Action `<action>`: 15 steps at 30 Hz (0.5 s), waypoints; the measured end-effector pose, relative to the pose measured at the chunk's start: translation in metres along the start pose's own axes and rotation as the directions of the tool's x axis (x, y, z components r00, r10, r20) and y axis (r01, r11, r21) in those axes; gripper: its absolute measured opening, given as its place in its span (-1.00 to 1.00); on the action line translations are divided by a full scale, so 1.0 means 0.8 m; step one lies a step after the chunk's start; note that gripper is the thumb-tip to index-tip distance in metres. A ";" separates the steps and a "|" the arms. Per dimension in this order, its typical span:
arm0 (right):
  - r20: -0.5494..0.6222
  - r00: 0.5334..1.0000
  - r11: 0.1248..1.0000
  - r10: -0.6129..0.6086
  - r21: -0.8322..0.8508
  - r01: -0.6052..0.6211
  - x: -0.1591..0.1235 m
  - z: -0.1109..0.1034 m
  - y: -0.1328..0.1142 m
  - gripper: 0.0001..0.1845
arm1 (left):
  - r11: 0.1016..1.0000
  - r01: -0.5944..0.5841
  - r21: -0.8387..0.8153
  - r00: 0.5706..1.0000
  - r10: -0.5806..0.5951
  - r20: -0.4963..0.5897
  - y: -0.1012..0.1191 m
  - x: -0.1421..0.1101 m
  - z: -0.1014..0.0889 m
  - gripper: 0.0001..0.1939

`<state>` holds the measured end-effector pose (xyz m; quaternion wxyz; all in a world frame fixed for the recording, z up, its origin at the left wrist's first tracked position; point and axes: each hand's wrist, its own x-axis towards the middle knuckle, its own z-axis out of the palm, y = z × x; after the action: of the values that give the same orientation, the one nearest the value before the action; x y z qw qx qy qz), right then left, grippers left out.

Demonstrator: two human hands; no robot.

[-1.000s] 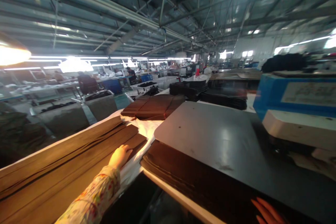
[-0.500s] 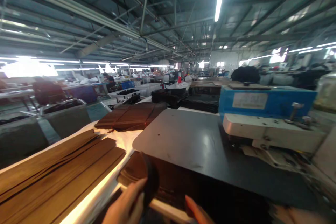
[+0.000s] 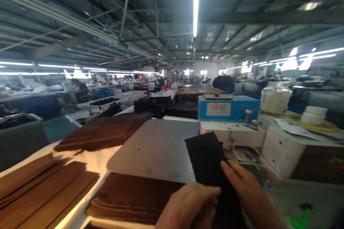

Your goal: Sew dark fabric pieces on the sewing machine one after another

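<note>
In the head view, we hold the black cloth (image 3: 205, 157) in front of us, its far end tilted up over the right part of the metal plate (image 3: 158, 150). Our left hand (image 3: 188, 204) has its fingers bent and drawn together, thumb and fingertips pinching the cloth at its left edge. Our right hand (image 3: 249, 193) lies along the cloth's right edge, fingers straight and side by side; its thumb is hidden, so we cannot tell how far open the fingers are or whether they grip.

Just beyond the cloth sits the white machine arm (image 3: 242, 132), with the blue box (image 3: 242, 105) behind it. Right of the box stand the glass jar (image 3: 275, 96) and the white spool (image 3: 313, 116), near a yellow ring (image 3: 329, 124).

On the near side of the plate lies the brown pile (image 3: 129, 196). The tied bundle (image 3: 107, 132) is beyond it to the left (its straps look thin), and the brown strips (image 3: 56, 193) lie nearer us, at the far left.
</note>
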<state>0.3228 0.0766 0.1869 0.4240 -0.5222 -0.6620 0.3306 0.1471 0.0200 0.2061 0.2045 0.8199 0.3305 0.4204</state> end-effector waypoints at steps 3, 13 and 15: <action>0.056 0.998 0.995 -0.009 -0.095 0.014 0.023 -0.010 0.011 -0.58 | 0.988 0.031 0.153 0.999 -0.025 -0.040 -0.013 0.030 -0.008 -0.73; 0.071 0.995 0.842 0.064 -0.540 -0.015 0.060 0.007 0.050 -0.68 | 0.871 0.091 0.483 0.966 -0.195 0.170 -0.120 0.059 0.029 -0.71; 0.042 0.997 0.838 0.068 -0.545 -0.034 0.069 0.007 0.047 -0.61 | 0.875 0.087 0.477 0.967 -0.190 0.173 -0.121 0.062 0.030 -0.72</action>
<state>0.3278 0.1390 0.1629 0.2297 -0.6284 -0.7267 0.1557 0.1523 0.1220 0.1607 0.0659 0.8594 0.4558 0.2222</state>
